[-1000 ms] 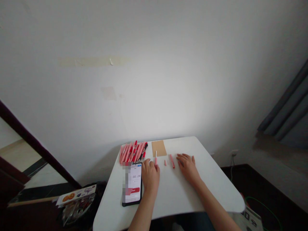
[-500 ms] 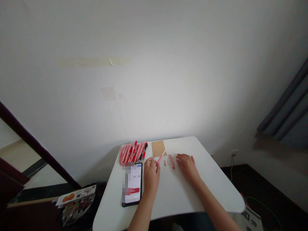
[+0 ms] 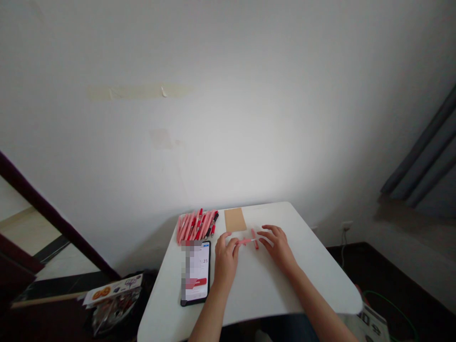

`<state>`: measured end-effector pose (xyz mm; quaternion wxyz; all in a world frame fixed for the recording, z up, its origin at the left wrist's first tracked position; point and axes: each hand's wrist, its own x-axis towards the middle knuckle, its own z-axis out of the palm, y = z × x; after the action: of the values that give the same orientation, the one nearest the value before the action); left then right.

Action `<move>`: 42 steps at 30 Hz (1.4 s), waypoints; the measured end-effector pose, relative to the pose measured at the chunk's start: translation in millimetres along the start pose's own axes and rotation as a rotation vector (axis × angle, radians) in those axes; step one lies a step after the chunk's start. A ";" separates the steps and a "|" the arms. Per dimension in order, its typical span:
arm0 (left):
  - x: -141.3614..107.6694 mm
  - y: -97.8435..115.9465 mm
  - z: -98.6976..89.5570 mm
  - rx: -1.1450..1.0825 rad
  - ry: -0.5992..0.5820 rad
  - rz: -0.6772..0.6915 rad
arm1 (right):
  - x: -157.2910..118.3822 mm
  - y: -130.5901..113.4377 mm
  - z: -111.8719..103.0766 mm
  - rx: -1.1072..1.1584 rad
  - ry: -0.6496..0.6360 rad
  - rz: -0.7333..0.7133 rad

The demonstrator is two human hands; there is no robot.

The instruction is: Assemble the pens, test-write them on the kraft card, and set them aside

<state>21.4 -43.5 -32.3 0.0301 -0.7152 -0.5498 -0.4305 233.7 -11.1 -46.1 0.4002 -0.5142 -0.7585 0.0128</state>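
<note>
Between its fingertips my left hand [image 3: 226, 254] holds a pink pen part [image 3: 245, 242], which lies nearly level with its thin white end pointing right. My right hand [image 3: 278, 244] is just right of that end, fingers apart and nothing in them. A pink pen barrel [image 3: 254, 233] lies on the table between the hands, partly behind the held part. A small pink piece beside it is mostly hidden. Many pink, red and black pens [image 3: 195, 225] lie side by side at the table's back left.
A phone [image 3: 197, 273] showing a timer lies left of my left hand on the white table [image 3: 263, 294]. A brown square [image 3: 235, 220] is near the back edge, by the wall. A bag [image 3: 116, 308] with a box stands on the floor at left.
My left hand has turned the pink part from slanting upward to nearly level, pointing right. My right hand has lifted from lying flat, its fingers now curved and nearer the part.
</note>
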 end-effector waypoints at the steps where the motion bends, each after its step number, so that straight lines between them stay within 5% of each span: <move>1: 0.0 0.0 -0.1 -0.004 -0.005 0.000 | 0.1 -0.9 -0.7 0.001 0.000 -0.004; 42: 2.6 0.2 -4.6 0.023 0.143 -0.108 | -0.9 -1.5 -4.5 -0.041 0.012 0.119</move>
<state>18.9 -44.0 -27.6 0.0542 -0.6517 -0.5888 -0.4751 235.5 -14.4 -42.9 0.3925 -0.5666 -0.7243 0.0181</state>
